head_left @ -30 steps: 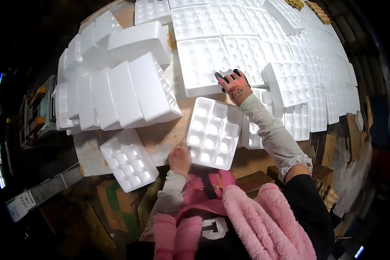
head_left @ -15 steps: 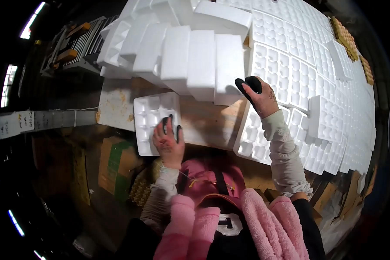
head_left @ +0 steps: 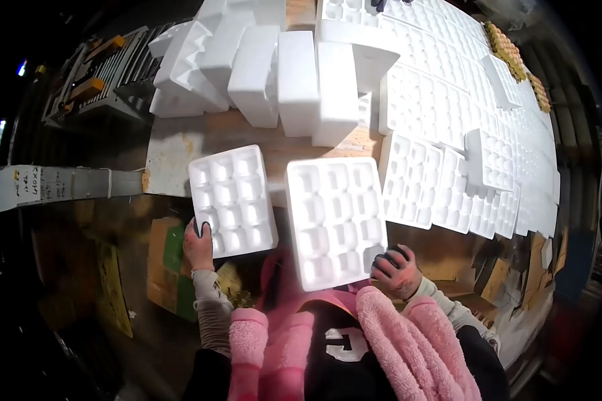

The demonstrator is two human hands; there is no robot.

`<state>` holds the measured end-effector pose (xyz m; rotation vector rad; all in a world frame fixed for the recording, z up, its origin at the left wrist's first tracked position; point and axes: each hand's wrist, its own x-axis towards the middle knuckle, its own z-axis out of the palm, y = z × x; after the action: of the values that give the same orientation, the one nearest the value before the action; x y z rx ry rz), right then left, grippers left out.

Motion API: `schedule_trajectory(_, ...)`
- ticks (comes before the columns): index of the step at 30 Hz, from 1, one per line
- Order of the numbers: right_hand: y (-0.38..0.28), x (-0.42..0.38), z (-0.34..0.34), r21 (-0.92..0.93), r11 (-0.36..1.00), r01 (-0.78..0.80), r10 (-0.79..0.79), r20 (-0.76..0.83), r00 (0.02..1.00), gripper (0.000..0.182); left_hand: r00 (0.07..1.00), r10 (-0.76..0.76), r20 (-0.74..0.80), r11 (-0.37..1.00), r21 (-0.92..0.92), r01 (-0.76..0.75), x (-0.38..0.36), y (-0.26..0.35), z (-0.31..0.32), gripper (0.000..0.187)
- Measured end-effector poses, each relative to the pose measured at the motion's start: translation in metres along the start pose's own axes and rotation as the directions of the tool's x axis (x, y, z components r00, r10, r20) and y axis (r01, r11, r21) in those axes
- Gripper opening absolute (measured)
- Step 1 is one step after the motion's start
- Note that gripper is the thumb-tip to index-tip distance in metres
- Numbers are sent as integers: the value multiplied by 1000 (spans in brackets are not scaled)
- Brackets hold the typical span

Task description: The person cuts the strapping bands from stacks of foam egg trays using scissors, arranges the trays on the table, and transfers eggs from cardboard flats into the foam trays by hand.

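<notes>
My left hand (head_left: 199,246), with black fingertip coverings, grips the lower left edge of a white foam tray (head_left: 233,200) divided into several square hollows. That tray is tilted slightly, hollows up, at the table's front edge. To its right, a second white foam tray (head_left: 336,217) is held with its hollows toward me. My right hand (head_left: 394,267) has its fingers closed on the lower right corner of this tray. Its thumb is partly hidden. The two trays are close together but apart. Both hollowed faces show nothing inside.
Behind the trays, white foam trays stand on edge in a row (head_left: 297,87) on the wooden table (head_left: 170,150). Many foam trays (head_left: 415,177) lie at right, with stacked eggs (head_left: 505,50) beyond. Another person's dark glove (head_left: 380,5) shows at the top. A roller conveyor (head_left: 97,77) stands left.
My left hand has moved from inside the left tray to its left edge. My right hand has come down from the standing row and now holds a second tray.
</notes>
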<state>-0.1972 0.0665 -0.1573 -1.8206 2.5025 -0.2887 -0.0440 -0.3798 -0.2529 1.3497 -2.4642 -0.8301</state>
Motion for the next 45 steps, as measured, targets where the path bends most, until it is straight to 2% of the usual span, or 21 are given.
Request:
schedule_trajectory(10, 23, 42, 75, -187, 897, -400, 428, 147, 892, 31, 924, 365, 113, 925, 66, -373, 34, 49, 78, 46)
schedule_trajectory(12, 30, 47, 75, -229, 858, -459, 497, 152, 854, 36, 895, 365, 256, 931, -101, -350, 53, 48, 87, 53)
schedule_trajectory(14, 39, 54, 60, -175, 854, -490, 514, 136, 847, 40, 868, 329, 371, 935, -3, -353, 59, 53, 75, 52)
schedule_trajectory(15, 40, 68, 32, -86, 843, -532, 536, 229, 813, 48, 865, 441, 241, 892, -13, -451, 63, 59, 70, 52)
schedule_trajectory(17, 64, 94, 13, 292, 804, -517, 566, -110, 817, 58, 793, 609, -2, 791, 80, -607, 73, 94, 52, 52)
schedule_trajectory(19, 94, 150, -18, 562, 684, -465, 694, -307, 651, 41, 568, 818, -95, 576, 125, -808, 96, 170, 28, 58)
schedule_trajectory(21, 154, 210, -11, 502, 688, -524, 701, -272, 659, 29, 462, 880, 108, 395, 373, -839, 116, 277, 3, 56)
schedule_trajectory(23, 182, 257, -19, 539, 559, -630, 786, -102, 610, 36, 451, 854, 260, 247, 560, -791, 145, 285, 24, 52)
schedule_trajectory(24, 181, 260, -20, 577, 582, -573, 750, -108, 653, 48, 448, 828, 338, 152, 633, -759, 150, 289, 29, 50)
schedule_trajectory(26, 172, 252, -27, 701, 450, -554, 808, -56, 586, 39, 436, 826, 357, 110, 656, -747, 148, 286, 35, 27)
schedule_trajectory(28, 172, 225, -17, 889, 352, -293, 824, -145, 548, 20, 449, 817, 361, 81, 699, -710, 132, 298, 17, 18)
schedule_trajectory(29, 157, 209, -35, 985, 144, -96, 851, -74, 519, 21, 435, 847, 306, 110, 698, -707, 121, 303, 2, 19)
schedule_trajectory(30, 138, 194, -58, 993, 119, -3, 887, -105, 451, 21, 428, 868, 250, 147, 695, -704, 107, 306, -18, 20)
schedule_trajectory(31, 129, 176, -74, 957, 287, -44, 850, -233, 472, 25, 462, 862, 209, 220, 666, -712, 87, 312, -48, 25)
schedule_trajectory(32, 116, 165, -84, 956, 242, 164, 822, -292, 489, 27, 502, 848, 168, 297, 635, -713, 64, 317, -80, 30)
schedule_trajectory(33, 106, 156, -89, 913, 394, 106, 787, -394, 475, 29, 566, 818, 107, 359, 672, -647, 44, 315, -112, 36)
schedule_trajectory(35, 87, 167, -94, 605, 796, 25, 501, -681, 534, 31, 659, 751, -35, 467, 734, -494, 16, 293, -173, 44)
schedule_trajectory(37, 65, 193, -91, 270, 959, 90, 135, -709, 692, 36, 700, 671, -242, 581, 758, -295, 11, 253, -212, 45)
schedule_trajectory(40, 7, 247, -50, 74, 899, 432, -340, -505, 793, 37, 712, 537, -452, 655, 756, -14, 17, 188, -225, 44)
schedule_trajectory(42, -32, 268, 11, 173, 808, 564, -486, -346, 803, 33, 755, 475, -452, 662, 749, 31, 26, 152, -216, 44)
schedule_trajectory(45, -68, 300, 68, 233, 828, 509, -471, -204, 859, 32, 795, 494, -352, 636, 770, -55, 45, 97, -179, 42)
